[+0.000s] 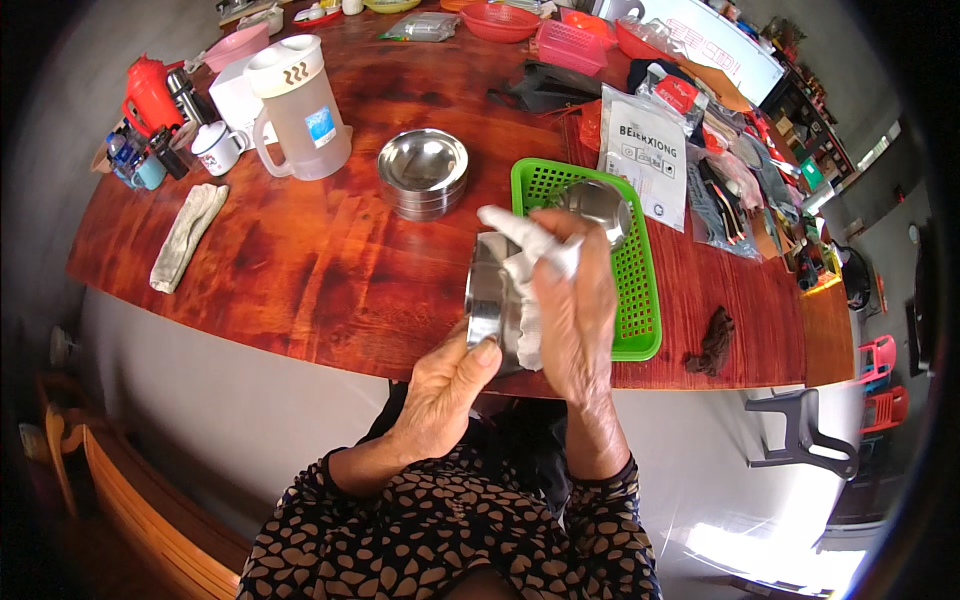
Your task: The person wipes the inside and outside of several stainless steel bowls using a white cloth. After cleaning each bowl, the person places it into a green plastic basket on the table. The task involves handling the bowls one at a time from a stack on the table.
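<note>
My left hand (446,392) grips the rim of a shiny steel bowl (486,297), which is tipped on its side above the table's front edge. Bunched in my right hand (575,310) is a white cloth (533,245), pressed against the inside of that bowl and partly hanging down. Just behind my right hand, a green plastic basket (641,285) holds another steel bowl (605,208). A stack of several steel bowls (423,170) stands on the table, left of the basket and beyond my left hand.
A lidded plastic pitcher (300,115), an enamel mug (217,148) and a red thermos (152,95) stand at the left. A folded cloth (188,235) lies there too. On the right are a white plastic package (645,155) and a dark rag (712,343). A grey stool (800,435) stands below.
</note>
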